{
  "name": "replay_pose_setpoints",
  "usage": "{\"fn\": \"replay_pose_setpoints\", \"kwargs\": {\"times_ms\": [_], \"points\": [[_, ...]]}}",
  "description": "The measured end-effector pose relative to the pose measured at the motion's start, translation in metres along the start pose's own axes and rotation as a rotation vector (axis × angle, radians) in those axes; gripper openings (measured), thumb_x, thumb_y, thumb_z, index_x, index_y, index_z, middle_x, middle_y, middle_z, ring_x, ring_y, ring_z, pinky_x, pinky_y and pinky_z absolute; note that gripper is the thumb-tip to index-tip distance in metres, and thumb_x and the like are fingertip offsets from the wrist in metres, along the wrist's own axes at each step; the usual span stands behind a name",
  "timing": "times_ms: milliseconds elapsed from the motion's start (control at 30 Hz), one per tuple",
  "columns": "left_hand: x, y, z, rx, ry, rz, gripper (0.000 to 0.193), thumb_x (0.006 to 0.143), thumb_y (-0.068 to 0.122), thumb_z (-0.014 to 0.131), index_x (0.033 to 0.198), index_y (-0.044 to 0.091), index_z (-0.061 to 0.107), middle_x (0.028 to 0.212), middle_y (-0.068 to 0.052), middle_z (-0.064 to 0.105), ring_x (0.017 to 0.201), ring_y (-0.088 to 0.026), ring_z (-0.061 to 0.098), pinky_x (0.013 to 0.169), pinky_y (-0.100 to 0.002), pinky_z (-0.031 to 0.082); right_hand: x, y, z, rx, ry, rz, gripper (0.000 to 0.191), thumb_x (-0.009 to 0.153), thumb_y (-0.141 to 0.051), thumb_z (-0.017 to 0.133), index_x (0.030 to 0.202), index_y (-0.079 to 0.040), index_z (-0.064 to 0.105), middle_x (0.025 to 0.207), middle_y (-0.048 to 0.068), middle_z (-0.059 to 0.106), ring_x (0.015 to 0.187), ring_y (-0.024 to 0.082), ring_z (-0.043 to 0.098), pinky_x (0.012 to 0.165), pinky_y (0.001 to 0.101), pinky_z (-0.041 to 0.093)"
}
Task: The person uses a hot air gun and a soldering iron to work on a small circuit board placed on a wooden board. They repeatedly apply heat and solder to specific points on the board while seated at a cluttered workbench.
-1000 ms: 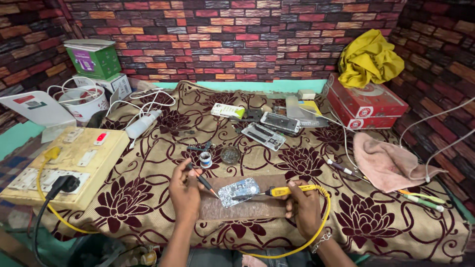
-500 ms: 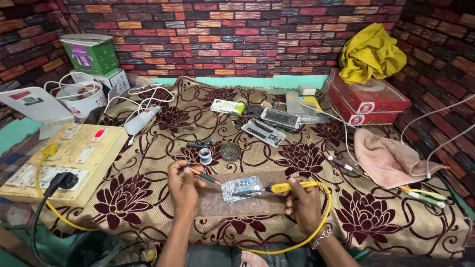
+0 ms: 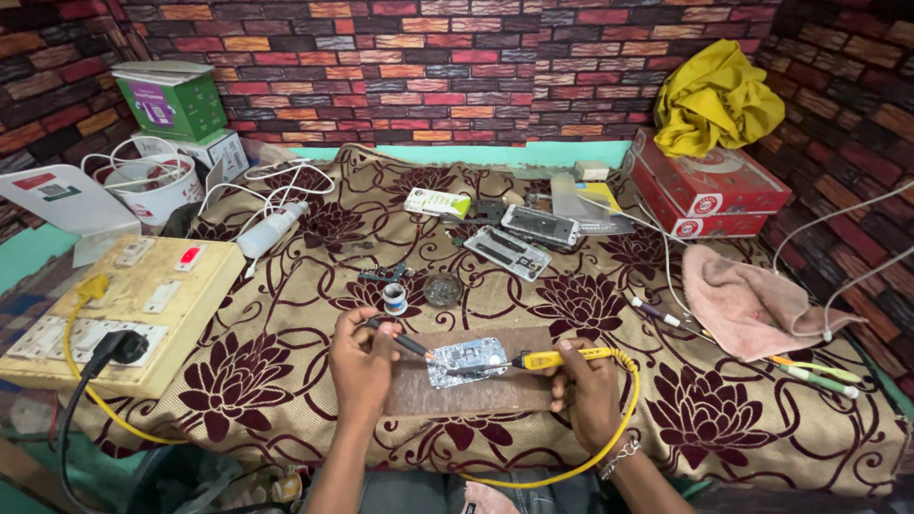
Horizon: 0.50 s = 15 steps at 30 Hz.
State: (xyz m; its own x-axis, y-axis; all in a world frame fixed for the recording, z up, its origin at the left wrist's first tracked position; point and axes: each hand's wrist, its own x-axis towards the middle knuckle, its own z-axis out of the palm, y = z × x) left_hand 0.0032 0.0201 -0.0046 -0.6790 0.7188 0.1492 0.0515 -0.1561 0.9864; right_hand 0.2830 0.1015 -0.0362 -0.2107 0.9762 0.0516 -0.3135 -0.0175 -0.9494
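- The left hand is gripping a dark probe, its tip touching the circuit board.
- The right hand is clasping a yellow-handled soldering iron, tip on the board.
- The board is lying on a brown wooden slab on the floral cloth.

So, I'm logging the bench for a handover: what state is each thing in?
Left hand: holds dark tool, tip on board.
Right hand: holds yellow iron, tip on board.
Board: flat on wood slab.
Black plug: in socket.
Pink cloth: crumpled.
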Motion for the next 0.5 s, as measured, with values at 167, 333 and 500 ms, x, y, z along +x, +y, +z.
{"fn": "replay_pose_setpoints", "kwargs": {"times_ms": [167,333,500], "points": [[0.001,0.000,0.001,-0.015,0.017,-0.005,0.027,0.093,0.006,0.065,0.119,0.003,0.058,0.088,-0.009,0.076,0.064,-0.012,0.065,0.057,-0.023,0.053,-0.002,-0.001,0.002,0.018,0.016,0.009,0.025,0.101,-0.026,0.057,0.093,-0.003,0.057,0.070,0.009,0.066,0.044,0.010,0.054,0.033,0.0240,0.046],[0.002,-0.008,0.000,-0.038,-0.009,0.002,0.028,0.093,0.004,0.066,0.119,0.003,0.057,0.088,-0.009,0.077,0.064,-0.012,0.065,0.057,-0.023,0.053,-0.005,-0.005,0.005,0.007,0.027,0.004,0.026,0.102,-0.027,0.057,0.095,-0.002,0.059,0.073,0.009,0.066,0.046,0.009,0.054,0.034,0.0225,0.046],[0.004,-0.014,-0.001,-0.130,-0.037,0.080,0.028,0.094,0.002,0.066,0.120,0.000,0.054,0.090,-0.011,0.075,0.067,-0.010,0.066,0.059,-0.022,0.053,-0.007,-0.008,0.007,0.010,0.000,-0.019,0.028,0.102,-0.027,0.058,0.096,-0.001,0.059,0.075,0.009,0.067,0.045,0.008,0.053,0.035,0.0222,0.047]]}}
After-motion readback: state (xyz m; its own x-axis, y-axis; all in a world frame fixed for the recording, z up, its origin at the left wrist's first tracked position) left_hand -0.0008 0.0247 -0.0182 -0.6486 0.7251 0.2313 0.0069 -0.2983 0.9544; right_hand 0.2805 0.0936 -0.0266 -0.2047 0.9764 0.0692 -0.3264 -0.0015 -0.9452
